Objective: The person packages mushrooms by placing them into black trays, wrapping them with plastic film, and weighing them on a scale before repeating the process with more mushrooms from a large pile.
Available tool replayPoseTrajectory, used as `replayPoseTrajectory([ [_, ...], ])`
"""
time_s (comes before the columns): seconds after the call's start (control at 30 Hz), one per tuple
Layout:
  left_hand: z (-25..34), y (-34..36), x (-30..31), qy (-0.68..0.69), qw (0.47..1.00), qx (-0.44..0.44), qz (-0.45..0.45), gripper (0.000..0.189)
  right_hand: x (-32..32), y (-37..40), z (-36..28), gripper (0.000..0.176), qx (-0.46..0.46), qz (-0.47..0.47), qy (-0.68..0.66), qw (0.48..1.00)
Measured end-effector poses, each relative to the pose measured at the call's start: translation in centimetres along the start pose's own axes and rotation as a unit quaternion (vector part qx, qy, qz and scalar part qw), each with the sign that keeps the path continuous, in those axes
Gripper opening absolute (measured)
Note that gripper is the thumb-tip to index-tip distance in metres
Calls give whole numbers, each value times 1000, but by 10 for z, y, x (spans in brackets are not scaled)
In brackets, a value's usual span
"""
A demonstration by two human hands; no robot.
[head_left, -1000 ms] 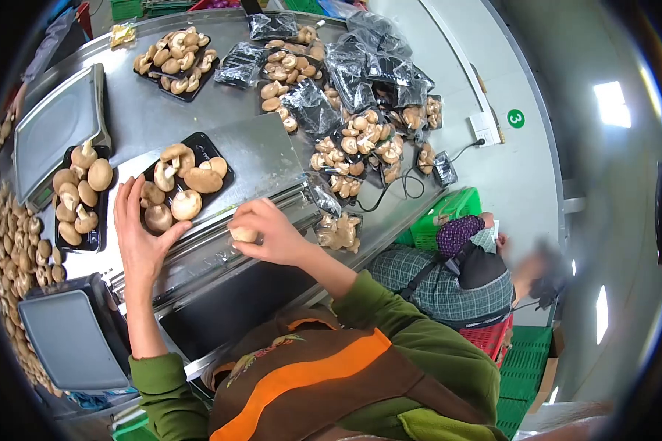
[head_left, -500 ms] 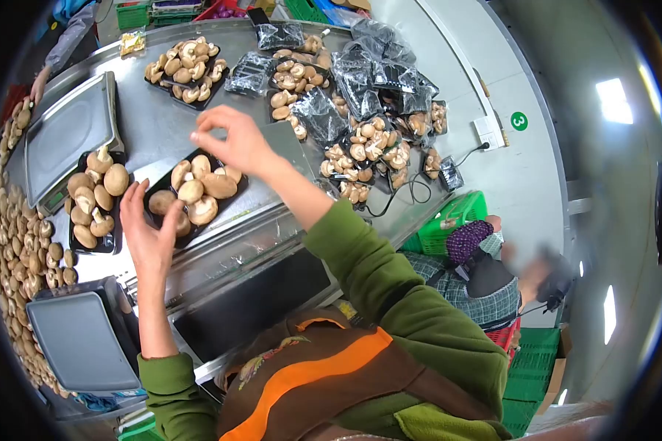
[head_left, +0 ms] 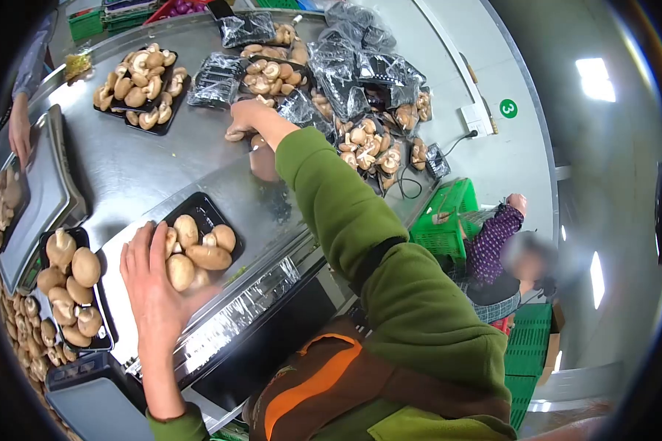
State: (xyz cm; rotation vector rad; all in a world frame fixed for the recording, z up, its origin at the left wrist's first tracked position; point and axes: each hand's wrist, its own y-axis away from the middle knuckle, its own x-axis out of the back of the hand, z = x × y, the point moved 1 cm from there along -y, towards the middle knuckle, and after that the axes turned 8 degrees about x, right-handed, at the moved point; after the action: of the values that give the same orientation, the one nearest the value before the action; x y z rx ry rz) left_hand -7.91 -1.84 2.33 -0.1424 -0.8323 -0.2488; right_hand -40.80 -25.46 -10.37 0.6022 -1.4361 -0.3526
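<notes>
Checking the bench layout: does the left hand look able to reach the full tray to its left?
Probably yes: the left hand lies on the middle tray, and the left tray sits right beside it, with nothing between them.

Green long sleeves [head_left: 346,220] end at bare left hand [head_left: 154,283] and right hand [head_left: 246,117]; brown apron [head_left: 390,375] carries an orange stripe [head_left: 301,386]

You stand at a long shiny steel table [head_left: 147,162]. Beyond it you see a grey wall [head_left: 467,51] with a green round sign [head_left: 507,108], a white socket [head_left: 472,117], green crates [head_left: 430,237], and bright lights [head_left: 594,79].
</notes>
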Motion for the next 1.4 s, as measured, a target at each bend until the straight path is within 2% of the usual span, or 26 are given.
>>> replayPoseTrajectory([
  [0.03, 0, -5, 1, -5, 1000, -9, -16, 99, -9, -5, 5, 60, 48, 26, 36, 998],
  [0.07, 0, -11, 5, -6, 1000, -9, -22, 99, -15, -9, 12, 60, 47, 23, 31, 998],
  [0.13, 0, -22, 11, 7, 990, -73, -124, 100, -17, -2, 9, 68, 83, 70, 2, 994],
  [0.17, 1, -26, 10, 5, 986, -73, -148, 102, -29, -13, 10, 56, 152, 88, -32, 984],
  [0.27, 5, -30, 10, -7, 983, -72, -167, 106, -42, -27, 0, 45, 186, 14, -86, 979],
  [0.33, 2, -25, 13, -4, 988, -34, -153, 117, -22, -11, -5, 32, 216, 87, -83, 969],
  [0.37, 1, -21, 16, 2, 991, -9, -134, 120, -17, -4, -4, 31, 204, 199, -173, 943],
  [0.4, 1, -15, 19, 8, 993, 14, -114, 123, 6, 30, -15, 32, 197, 232, -288, 908],
  [0.43, 0, -9, 20, 8, 993, 13, -113, 123, 25, 73, -35, 30, 161, 201, -458, 851],
  [0.5, -5, 5, 16, 27, 996, 50, -74, 125, 38, 134, -56, 29, 240, 158, -558, 779],
  [0.57, -6, 15, 7, -2, 999, 35, -40, 121, 28, 187, -76, 24, 305, 218, -478, 794],
  [0.63, -7, 22, 0, -20, 999, 19, -20, 119, 0, 217, -95, 20, 302, 198, -481, 799],
  [0.67, -7, 25, -3, 7, 1000, 21, -5, 117, -14, 218, -102, 21, 414, 263, -313, 813],
  [0.73, -4, 31, -3, 33, 999, 19, 11, 115, -38, 225, -120, 22, 371, 295, -420, 774],
  [0.8, -2, 40, -1, 112, 992, 53, 17, 111, -41, 239, -116, 22, 328, 349, -400, 781],
  [0.87, -11, 56, 4, 112, 991, 18, 74, 100, -46, 261, -107, 22, 262, 420, -381, 781],
  [0.93, -16, 84, 15, 100, 983, 74, 137, 77, -69, 280, -88, 21, 226, 341, -510, 757],
  [1.0, -48, 112, 8, 122, 967, 168, 146, 50, -86, 284, -77, 23, 207, 300, -539, 759],
  [1.03, -52, 120, 3, 215, 938, 221, 159, 37, -90, 286, -77, 25, 190, 256, -569, 758],
  [1.07, -55, 125, 1, 206, 932, 242, 172, 33, -87, 282, -79, 25, 193, 261, -568, 757],
  [1.13, -43, 126, 5, 129, 952, 174, 218, 30, -64, 262, -87, 31, 154, 407, -472, 767],
  [1.2, -35, 126, 5, 153, 951, 133, 234, 24, -45, 238, -99, 39, 155, 431, -434, 776],
  [1.27, -26, 126, 8, 154, 952, 114, 237, 24, -29, 207, -113, 37, 263, 543, -217, 768],
  [1.3, -22, 126, 8, 155, 953, 111, 235, 23, -26, 192, -113, 37, 266, 547, -216, 764],
  [1.37, -21, 129, 9, 154, 955, 102, 231, 22, -30, 164, -116, 35, 340, 349, -164, 858],
  [1.4, -22, 131, 10, 160, 956, 105, 224, 21, -24, 162, -120, 35, 345, 352, -161, 855],
])
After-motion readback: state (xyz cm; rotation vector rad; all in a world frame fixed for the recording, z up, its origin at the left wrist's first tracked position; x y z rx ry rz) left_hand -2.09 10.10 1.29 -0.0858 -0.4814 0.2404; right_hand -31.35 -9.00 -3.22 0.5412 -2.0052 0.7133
